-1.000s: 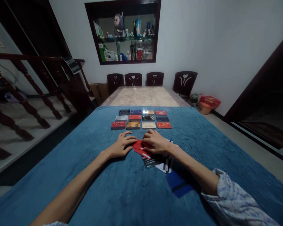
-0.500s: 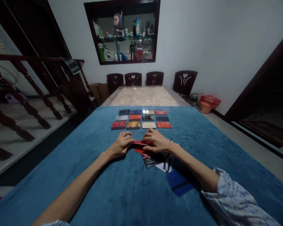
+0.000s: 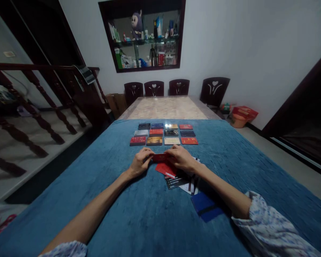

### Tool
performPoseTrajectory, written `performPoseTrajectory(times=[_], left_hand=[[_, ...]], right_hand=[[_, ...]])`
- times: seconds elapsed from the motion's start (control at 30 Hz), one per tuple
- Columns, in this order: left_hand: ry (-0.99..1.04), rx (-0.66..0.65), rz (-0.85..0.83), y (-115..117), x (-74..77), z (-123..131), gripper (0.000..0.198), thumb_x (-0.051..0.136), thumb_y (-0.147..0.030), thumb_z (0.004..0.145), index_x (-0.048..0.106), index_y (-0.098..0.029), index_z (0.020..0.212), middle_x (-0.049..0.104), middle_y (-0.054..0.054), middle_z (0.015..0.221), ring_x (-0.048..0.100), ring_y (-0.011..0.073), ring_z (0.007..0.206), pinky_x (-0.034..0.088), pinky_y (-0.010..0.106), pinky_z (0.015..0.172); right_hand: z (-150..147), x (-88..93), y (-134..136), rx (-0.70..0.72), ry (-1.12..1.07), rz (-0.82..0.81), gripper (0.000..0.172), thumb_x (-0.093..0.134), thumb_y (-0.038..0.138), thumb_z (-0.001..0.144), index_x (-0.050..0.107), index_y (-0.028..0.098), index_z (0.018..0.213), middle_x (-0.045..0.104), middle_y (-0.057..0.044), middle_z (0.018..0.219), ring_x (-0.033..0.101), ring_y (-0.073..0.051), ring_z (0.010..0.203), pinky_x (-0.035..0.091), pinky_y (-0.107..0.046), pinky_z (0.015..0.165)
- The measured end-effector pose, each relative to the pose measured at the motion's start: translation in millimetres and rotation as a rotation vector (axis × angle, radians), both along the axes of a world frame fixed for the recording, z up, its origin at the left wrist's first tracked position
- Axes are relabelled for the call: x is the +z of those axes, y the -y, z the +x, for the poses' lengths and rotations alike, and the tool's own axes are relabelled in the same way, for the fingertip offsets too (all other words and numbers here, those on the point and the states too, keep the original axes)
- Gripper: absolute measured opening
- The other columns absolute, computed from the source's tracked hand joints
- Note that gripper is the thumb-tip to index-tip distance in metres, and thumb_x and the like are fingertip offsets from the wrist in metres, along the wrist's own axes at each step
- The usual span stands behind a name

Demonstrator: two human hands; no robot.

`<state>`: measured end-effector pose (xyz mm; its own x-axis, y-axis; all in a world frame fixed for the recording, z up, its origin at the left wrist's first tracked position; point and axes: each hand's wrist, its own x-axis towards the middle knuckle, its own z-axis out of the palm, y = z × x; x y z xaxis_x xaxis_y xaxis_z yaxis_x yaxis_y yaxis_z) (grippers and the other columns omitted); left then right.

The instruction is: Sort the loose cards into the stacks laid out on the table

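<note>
- nearest, two patterned sleeves: the left (image 3: 66,249) at the bottom edge, the right (image 3: 270,225) at the lower right.
- one blue card (image 3: 206,207) with a dark stripe lies on the cloth (image 3: 139,214), by the right forearm.
- beyond it, white cards (image 3: 187,188), partly hidden by the right arm, so i cannot count them; then one black card (image 3: 175,182) with lines of print.
- one loose red card (image 3: 164,169) overlaps the black one, just below the right hand.
- left hand (image 3: 142,161): thumb and fingers pinched narrow on the left end of the held card (image 3: 158,157).
- right hand (image 3: 178,157): fingers closed on its right end.
- the held card, red, is between the two hands, tipped up on its long edge; a second ago it lay flat over the loose red one, which has stayed down.
- past the hands, twelve cards in three rows of four, unmoved on the cloth: near row (image 3: 154,140) red, gold, cream, red; middle row (image 3: 156,132) pale, red, black, navy; far row (image 3: 157,126) black, blue, gold, red.
- farther, the bare tabletop (image 3: 168,107), four chairs (image 3: 154,88) and one wall shelf (image 3: 147,41).
</note>
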<state>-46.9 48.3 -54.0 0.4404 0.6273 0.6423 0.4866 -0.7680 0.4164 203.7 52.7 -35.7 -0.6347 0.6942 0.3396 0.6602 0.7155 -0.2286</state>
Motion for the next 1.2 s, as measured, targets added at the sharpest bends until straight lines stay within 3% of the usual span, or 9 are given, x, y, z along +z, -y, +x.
performPoseTrajectory(times=[0.2,0.53,0.9,1.2], left_hand=[[0.016,0.064,-0.044,1,-0.4,0,0.016,0.055,-0.012,0.090,0.067,-0.018,0.098,0.067,0.006,0.098,0.065,0.0173,0.093,0.055,0.031,0.086],[-0.040,0.070,-0.079,3,-2.2,3,0.033,0.056,-0.007,0.086,0.061,-0.018,0.116,0.066,0.006,0.105,0.063,0.0178,0.098,0.053,0.034,0.091],[-0.231,0.107,-0.087,4,0.1,5,0.044,0.058,-0.010,0.086,0.055,-0.019,0.129,0.066,0.009,0.113,0.060,0.0237,0.103,0.049,0.040,0.092],[-0.224,0.137,-0.078,3,-1.7,4,0.046,0.057,-0.009,0.085,0.054,-0.018,0.131,0.066,0.010,0.114,0.060,0.0243,0.104,0.048,0.040,0.092]], right_hand=[[-3,2.4,4,-0.089,0.031,-0.002,0.037,0.059,0.013,0.088,0.062,0.018,0.124,0.066,-0.009,0.097,0.058,-0.021,0.094,0.041,-0.030,0.082],[-8,7.5,12,-0.201,0.148,0.021,0.041,0.060,0.020,0.092,0.056,0.019,0.133,0.069,-0.012,0.103,0.060,-0.024,0.096,0.043,-0.032,0.081],[-7,-4.7,3,-0.133,0.115,0.072,0.044,0.060,0.014,0.089,0.053,0.016,0.133,0.071,-0.012,0.112,0.056,-0.025,0.103,0.043,-0.035,0.085],[-7,-7.2,4,-0.123,0.087,0.129,0.050,0.060,0.014,0.086,0.052,0.014,0.135,0.065,-0.015,0.113,0.052,-0.027,0.107,0.043,-0.037,0.089]])
